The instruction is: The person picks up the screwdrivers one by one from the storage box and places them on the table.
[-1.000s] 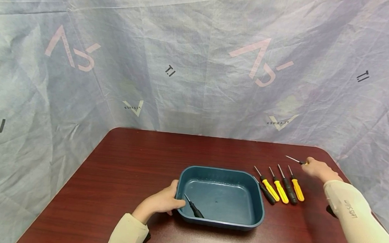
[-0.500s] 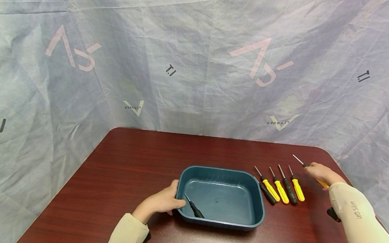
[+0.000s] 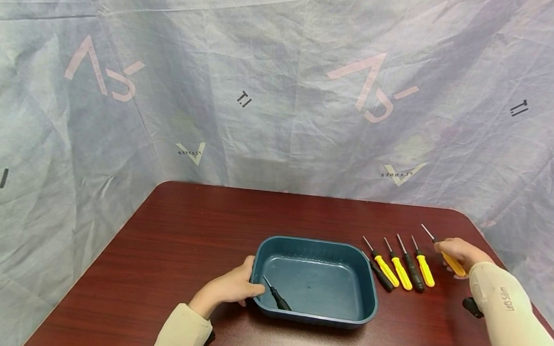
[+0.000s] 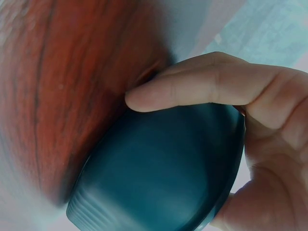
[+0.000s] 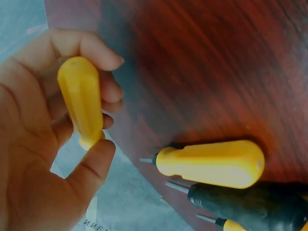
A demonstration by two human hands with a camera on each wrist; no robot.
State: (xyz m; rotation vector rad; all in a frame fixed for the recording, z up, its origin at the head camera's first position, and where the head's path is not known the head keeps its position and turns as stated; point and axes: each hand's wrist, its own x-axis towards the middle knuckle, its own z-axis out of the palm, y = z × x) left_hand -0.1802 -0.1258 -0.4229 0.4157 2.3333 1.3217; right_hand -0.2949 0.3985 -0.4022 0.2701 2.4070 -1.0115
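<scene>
My right hand (image 3: 461, 251) holds a yellow-handled screwdriver (image 5: 82, 98) between thumb and curled fingers, its thin shaft pointing away to the back left. Just left of that hand, several screwdrivers lie side by side, the nearest a yellow-handled one (image 3: 425, 269), then a black-handled one (image 3: 414, 271). My left hand (image 3: 231, 283) grips the left wall of a dark blue plastic bin (image 3: 316, 319), thumb over the rim and fingers along the outside (image 4: 159, 159). Inside the bin, at its left, lies a black-handled screwdriver (image 3: 279, 300).
More screwdrivers, two yellow (image 3: 387, 270) (image 3: 402, 273) and one black (image 3: 383, 277), lie close by the bin's right wall. Everything stands on a dark red wooden table (image 3: 199, 221). Behind the table hangs a grey printed cloth (image 3: 280, 115).
My right hand has moved right and slightly nearer with its screwdriver, and more of the yellow handle shows. The left hand and the bin have stayed in place.
</scene>
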